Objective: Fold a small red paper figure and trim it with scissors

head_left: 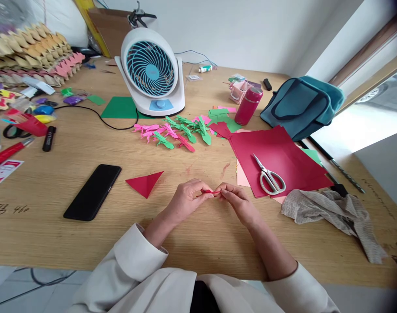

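Observation:
Between my two hands, above the near middle of the table, is a narrow folded piece of red paper (213, 192). My left hand (192, 196) pinches its left end between thumb and fingers. The other end is in the closed fingertips of my right hand (236, 201), which hide part of it. To the left lies a red paper triangle (146, 183), flat on the wood. Beyond my hands rests a group of folded paper figures (182, 130) in pink, green and red.
Scissors (269, 177) lie on red paper sheets (250, 150) at the right, near a crumpled cloth (329, 211). A black phone (93, 191) is at the left. Farther back stand a white fan (176, 93), a red bottle (249, 105) and a teal bag (307, 104).

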Tool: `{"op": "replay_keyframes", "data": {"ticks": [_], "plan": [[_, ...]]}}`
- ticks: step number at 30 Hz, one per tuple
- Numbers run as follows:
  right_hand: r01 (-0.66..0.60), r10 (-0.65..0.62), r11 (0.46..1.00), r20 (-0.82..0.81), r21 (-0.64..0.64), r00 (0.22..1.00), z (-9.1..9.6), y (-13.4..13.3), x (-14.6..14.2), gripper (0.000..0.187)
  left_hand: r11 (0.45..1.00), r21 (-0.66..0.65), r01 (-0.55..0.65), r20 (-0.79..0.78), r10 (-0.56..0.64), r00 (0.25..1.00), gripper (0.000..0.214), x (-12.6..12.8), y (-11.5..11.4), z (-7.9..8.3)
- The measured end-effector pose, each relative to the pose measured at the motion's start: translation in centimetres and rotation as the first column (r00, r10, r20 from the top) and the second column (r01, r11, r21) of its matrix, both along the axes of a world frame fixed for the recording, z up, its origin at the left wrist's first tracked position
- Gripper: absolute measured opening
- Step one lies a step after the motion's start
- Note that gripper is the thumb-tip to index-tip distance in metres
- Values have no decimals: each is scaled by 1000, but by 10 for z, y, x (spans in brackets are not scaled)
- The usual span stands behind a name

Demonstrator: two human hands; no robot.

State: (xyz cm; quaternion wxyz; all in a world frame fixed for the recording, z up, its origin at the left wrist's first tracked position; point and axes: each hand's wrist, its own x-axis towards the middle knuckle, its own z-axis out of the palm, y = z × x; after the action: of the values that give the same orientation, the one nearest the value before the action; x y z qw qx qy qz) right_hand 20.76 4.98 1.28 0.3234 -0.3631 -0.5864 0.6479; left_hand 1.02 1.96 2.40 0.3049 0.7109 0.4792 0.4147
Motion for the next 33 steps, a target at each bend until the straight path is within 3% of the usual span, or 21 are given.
{"op": "replay_keyframes", "data": {"ticks": [9,21,33], "plan": [[13,-7,995,61,-103,998,-1,0,-1,37,998,15,55,-57,-54,997,9,3,-1,-2],[-23,32,980,42,-199,999,-3,3,2,34,989,-146,9,50,-2,999,7,6,-3,0],[-9,17,977,33,-215,999,-3,4,1,34,998,-63,14,36,-11,999,11,8,-2,-4]]}}
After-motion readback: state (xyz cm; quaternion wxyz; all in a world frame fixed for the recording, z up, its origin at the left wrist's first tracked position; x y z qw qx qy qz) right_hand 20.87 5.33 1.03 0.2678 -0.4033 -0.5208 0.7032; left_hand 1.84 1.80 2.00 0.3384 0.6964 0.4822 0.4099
